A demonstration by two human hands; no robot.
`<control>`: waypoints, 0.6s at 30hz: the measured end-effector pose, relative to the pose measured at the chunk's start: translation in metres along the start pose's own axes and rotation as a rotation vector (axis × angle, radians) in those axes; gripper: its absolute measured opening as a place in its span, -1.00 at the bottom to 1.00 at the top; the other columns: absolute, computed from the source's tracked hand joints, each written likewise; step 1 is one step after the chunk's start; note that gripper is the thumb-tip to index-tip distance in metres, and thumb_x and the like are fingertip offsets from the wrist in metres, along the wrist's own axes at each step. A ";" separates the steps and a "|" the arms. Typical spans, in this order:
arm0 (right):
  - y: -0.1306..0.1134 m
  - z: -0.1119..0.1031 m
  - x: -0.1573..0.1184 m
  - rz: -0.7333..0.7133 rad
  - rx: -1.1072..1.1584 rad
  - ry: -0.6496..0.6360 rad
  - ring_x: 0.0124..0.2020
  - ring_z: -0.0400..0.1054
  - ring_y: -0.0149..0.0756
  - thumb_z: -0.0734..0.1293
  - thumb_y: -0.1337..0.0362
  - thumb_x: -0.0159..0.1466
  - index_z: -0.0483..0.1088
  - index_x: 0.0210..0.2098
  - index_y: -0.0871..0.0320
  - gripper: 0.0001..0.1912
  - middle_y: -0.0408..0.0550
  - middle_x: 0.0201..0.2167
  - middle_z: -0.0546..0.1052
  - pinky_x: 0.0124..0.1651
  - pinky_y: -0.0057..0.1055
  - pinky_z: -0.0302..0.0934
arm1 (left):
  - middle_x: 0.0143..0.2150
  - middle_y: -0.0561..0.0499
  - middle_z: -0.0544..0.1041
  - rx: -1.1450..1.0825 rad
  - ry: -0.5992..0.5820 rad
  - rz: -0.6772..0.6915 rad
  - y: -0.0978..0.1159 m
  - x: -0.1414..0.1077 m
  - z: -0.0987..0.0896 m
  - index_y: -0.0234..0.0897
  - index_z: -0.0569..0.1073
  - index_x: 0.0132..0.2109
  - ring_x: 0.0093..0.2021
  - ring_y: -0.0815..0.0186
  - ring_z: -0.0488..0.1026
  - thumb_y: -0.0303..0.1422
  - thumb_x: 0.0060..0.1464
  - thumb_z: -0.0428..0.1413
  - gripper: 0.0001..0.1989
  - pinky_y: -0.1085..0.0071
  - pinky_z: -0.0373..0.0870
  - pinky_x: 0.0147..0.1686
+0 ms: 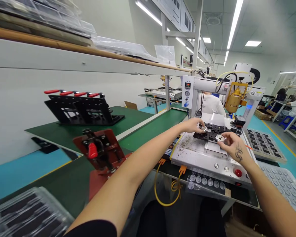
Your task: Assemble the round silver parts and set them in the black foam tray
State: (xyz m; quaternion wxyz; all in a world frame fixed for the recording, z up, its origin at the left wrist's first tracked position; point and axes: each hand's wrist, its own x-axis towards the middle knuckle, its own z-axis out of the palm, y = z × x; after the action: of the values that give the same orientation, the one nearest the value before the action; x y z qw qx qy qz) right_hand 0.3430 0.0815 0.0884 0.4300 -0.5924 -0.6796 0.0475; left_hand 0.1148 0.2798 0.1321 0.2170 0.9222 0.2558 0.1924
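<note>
My left hand (194, 125) reaches over a black fixture (213, 129) on the bed of a white benchtop machine. Its fingers are closed on a small shiny round part (204, 128) at the fixture's left side. In my right hand (233, 145) a round silvery disc (220, 138) with a pale centre is pinched between thumb and fingers, just above the fixture's front edge. Part of each round piece is hidden by the fingers. Behind the fixture hangs the machine's brass-coloured head (233, 102), apart from both hands.
A tray of black parts (263, 144) and a tray of clear discs (283, 184) lie to the right. Buttons and a red knob (238, 172) line the machine's front. A red clamp fixture (102, 153) stands left, near my forearm. Yellow cable (156, 189) hangs below.
</note>
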 end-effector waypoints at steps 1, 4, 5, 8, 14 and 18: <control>0.002 0.008 0.017 -0.028 -0.049 -0.040 -0.32 0.35 -0.23 0.47 0.01 0.29 0.53 -0.03 0.17 -0.60 -0.07 -0.30 0.49 -0.22 -0.32 0.29 | 0.10 -0.14 0.66 -0.021 0.045 0.013 0.003 -0.005 -0.003 -0.27 0.64 -0.02 0.12 0.03 0.55 -0.16 0.01 0.36 -0.59 0.23 0.41 0.14; 0.007 0.033 0.064 -0.066 -0.117 -0.157 -0.22 0.41 -0.17 0.54 0.11 0.19 0.58 -0.15 0.18 -0.68 -0.02 -0.23 0.54 -0.11 -0.31 0.31 | 0.16 -0.14 0.62 -0.078 0.149 0.044 0.015 -0.027 -0.011 -0.26 0.58 0.06 0.17 0.08 0.53 -0.14 0.11 0.32 -0.57 0.19 0.39 0.20; 0.009 0.041 0.077 -0.064 -0.122 -0.196 -0.21 0.42 -0.17 0.56 0.12 0.15 0.60 -0.20 0.18 -0.69 -0.02 -0.25 0.55 -0.11 -0.32 0.31 | 0.15 -0.14 0.62 -0.101 0.179 0.055 0.018 -0.035 -0.014 -0.27 0.57 0.07 0.16 0.09 0.53 -0.14 0.12 0.31 -0.57 0.18 0.40 0.20; 0.013 0.059 0.105 -0.050 -0.151 -0.312 -0.26 0.44 -0.16 0.61 0.09 0.11 0.64 -0.27 0.17 -0.69 -0.03 -0.30 0.58 -0.16 -0.33 0.31 | 0.11 -0.13 0.62 -0.178 0.263 0.108 0.029 -0.064 -0.018 -0.26 0.56 0.05 0.13 0.12 0.54 -0.18 0.12 0.31 -0.60 0.16 0.42 0.21; 0.016 0.069 0.115 -0.039 -0.204 -0.435 -0.24 0.51 -0.12 0.60 0.05 0.19 0.70 -0.19 0.12 -0.69 -0.02 -0.30 0.65 -0.15 -0.32 0.33 | 0.11 -0.11 0.61 -0.213 0.309 0.129 0.041 -0.126 -0.017 -0.19 0.54 0.03 0.12 0.14 0.53 -0.24 0.16 0.30 -0.69 0.10 0.44 0.19; 0.018 0.071 0.112 -0.062 -0.234 -0.442 -0.19 0.55 -0.10 0.50 0.06 0.34 0.72 -0.18 0.10 -0.75 0.03 -0.25 0.68 -0.09 -0.31 0.35 | 0.14 -0.09 0.60 -0.214 0.324 0.107 0.041 -0.159 -0.012 -0.16 0.53 0.04 0.12 0.15 0.52 -0.26 0.19 0.30 -0.70 0.10 0.45 0.19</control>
State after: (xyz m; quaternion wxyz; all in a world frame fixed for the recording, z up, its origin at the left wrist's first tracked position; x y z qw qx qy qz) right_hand 0.3198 0.2132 0.0927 0.2007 -0.5923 -0.7758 0.0837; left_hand -0.0015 0.1634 0.1239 0.2593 0.8631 0.2162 0.3756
